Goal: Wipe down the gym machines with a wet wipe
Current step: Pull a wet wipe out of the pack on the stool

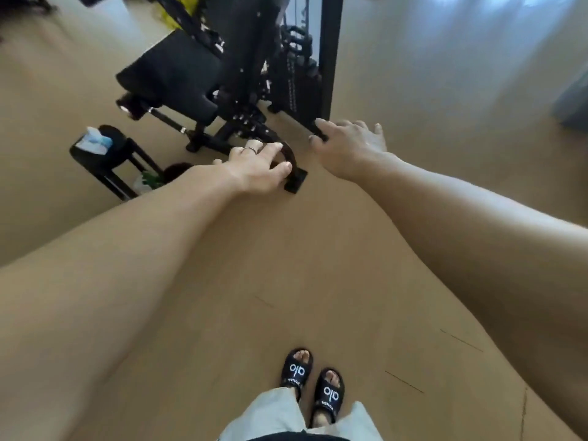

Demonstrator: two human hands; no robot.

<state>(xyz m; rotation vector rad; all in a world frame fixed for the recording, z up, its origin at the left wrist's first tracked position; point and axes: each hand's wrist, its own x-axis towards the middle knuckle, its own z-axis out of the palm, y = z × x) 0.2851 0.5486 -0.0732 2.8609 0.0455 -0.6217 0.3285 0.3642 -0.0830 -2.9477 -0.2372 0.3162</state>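
At the 12 o'clock of the head view stands a black gym machine on a tan floor, its padded seat toward 11 o'clock and a black upright post at about 1 o'clock. Both bare arms reach forward over the floor. The left hand is loose, fingers spread and holding nothing, with a ring on one finger; it overlaps the curved foot of the machine's base, contact not determinable. The right hand is likewise slack with fingers extended and empty, its fingertips overlapping the base of the post. At 10 o'clock, well apart from both hands, a pack of wet wipes lies on a small black stool beside the machine. At 6 o'clock the person's feet show in black slides below light trousers. The frame is motion-blurred.
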